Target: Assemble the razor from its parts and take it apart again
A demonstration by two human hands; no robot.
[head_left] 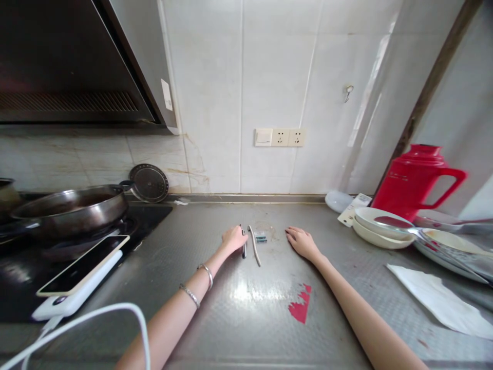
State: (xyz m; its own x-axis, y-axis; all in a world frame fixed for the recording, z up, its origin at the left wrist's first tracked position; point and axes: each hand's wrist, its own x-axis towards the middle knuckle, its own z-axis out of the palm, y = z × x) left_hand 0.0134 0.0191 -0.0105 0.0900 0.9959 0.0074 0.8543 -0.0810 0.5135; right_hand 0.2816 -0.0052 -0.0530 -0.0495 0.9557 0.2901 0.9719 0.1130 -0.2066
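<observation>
My left hand (pixel 233 238), with two silver bracelets on its wrist, rests on the metal counter with its fingers closed around a slim dark pen-like object (pixel 244 251). Its exact kind is partly hidden by the fingers. Just right of it lies a thin whitish stick (pixel 254 247) with a dark upper end. Small dark green pieces (pixel 261 239) lie beside that stick. My right hand (pixel 302 242) lies flat on the counter, fingers stretched out, holding nothing. Below and between the forearms is a torn red scrap (pixel 301 307).
On the left, a steel pan (pixel 77 210) sits on the black stove, with a phone (pixel 84 264) on a white power bank (pixel 79 293) and cable (pixel 115 307). At right stand a red thermos jug (pixel 414 180), stacked bowls (pixel 379 234), plates and a white tissue (pixel 439 298).
</observation>
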